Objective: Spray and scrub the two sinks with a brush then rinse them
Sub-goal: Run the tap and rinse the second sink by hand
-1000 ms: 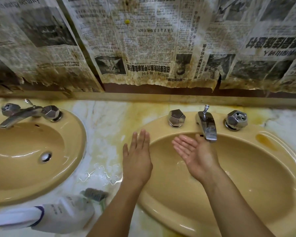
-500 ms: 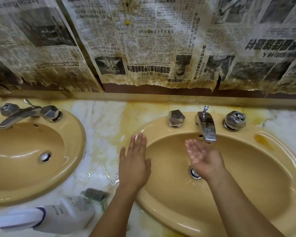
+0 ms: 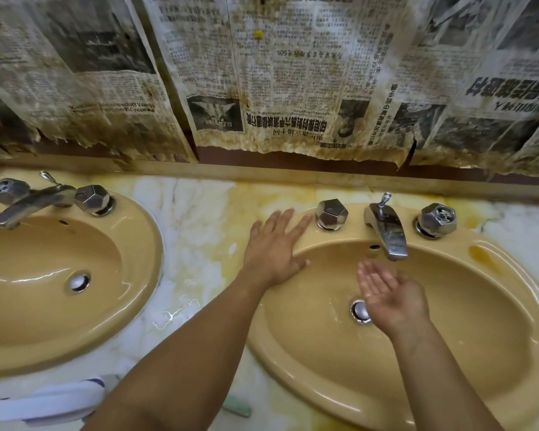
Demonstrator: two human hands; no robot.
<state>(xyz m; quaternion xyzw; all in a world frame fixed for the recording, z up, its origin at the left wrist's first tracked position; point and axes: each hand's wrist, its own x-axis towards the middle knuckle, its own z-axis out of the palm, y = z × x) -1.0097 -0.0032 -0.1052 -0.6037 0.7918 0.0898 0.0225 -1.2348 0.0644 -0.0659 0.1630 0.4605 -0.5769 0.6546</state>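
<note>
Two tan oval sinks sit in a stained marble counter: the left sink and the right sink. My left hand lies flat and open on the right sink's left rim, fingertips close to the left faucet knob. My right hand is cupped palm up inside the right basin, just below the chrome spout and over the drain. It holds nothing. A white spray bottle lies on the counter at the lower left. The brush's green handle tip shows under my left forearm.
The right knob stands beside the spout. The left sink has its own faucet and drain. Stained newspaper covers the wall behind. A water puddle lies on the counter between the sinks.
My left hand has slid up the rim from beside the basin toward the left knob. My right hand has dropped a little lower below the spout. The view has shifted slightly.
</note>
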